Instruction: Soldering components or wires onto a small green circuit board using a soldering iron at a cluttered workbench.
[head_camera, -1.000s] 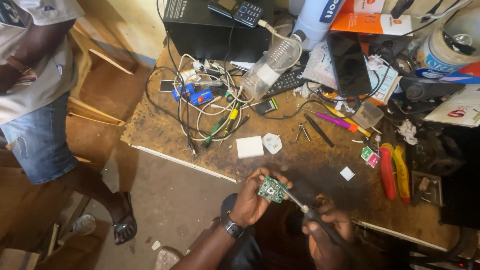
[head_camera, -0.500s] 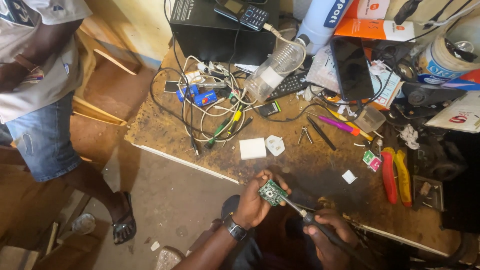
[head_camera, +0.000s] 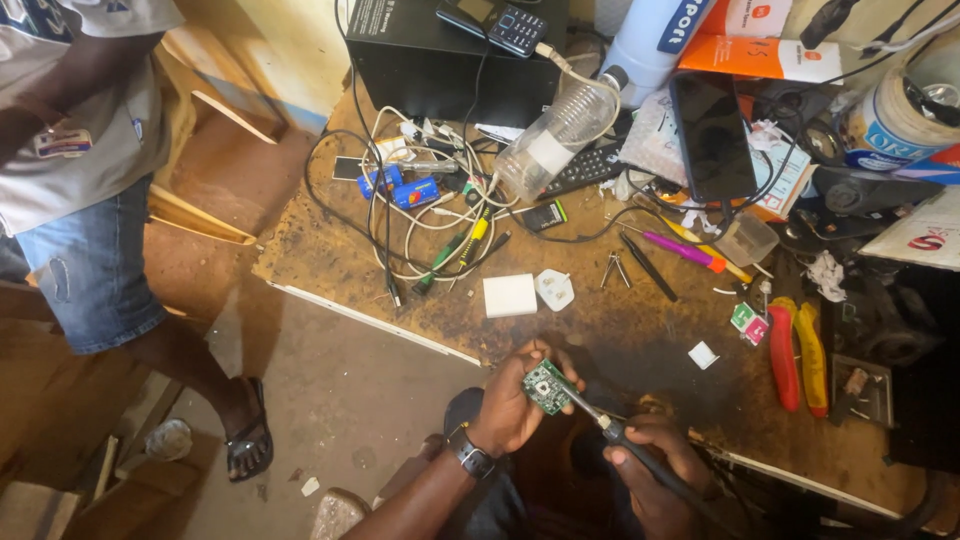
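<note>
A small green circuit board (head_camera: 546, 386) is pinched in my left hand (head_camera: 512, 405) at the near edge of the worn wooden bench (head_camera: 620, 320). My right hand (head_camera: 650, 465) grips the dark handle of a soldering iron (head_camera: 612, 430), whose metal tip rests on the board. A watch sits on my left wrist. Both hands hover just in front of the bench edge, over my lap.
On the bench lie a white square adapter (head_camera: 510, 295), a white plug (head_camera: 554, 289), tweezers (head_camera: 613, 268), a tangle of cables (head_camera: 430, 215), a clear plastic bottle (head_camera: 555, 135), a dark phone (head_camera: 712, 135) and red-handled pliers (head_camera: 783, 352). Another person (head_camera: 90, 200) stands at the left.
My hands with the board and iron stay in nearly the same spot; the view has shifted slightly. The standing person has barely moved.
</note>
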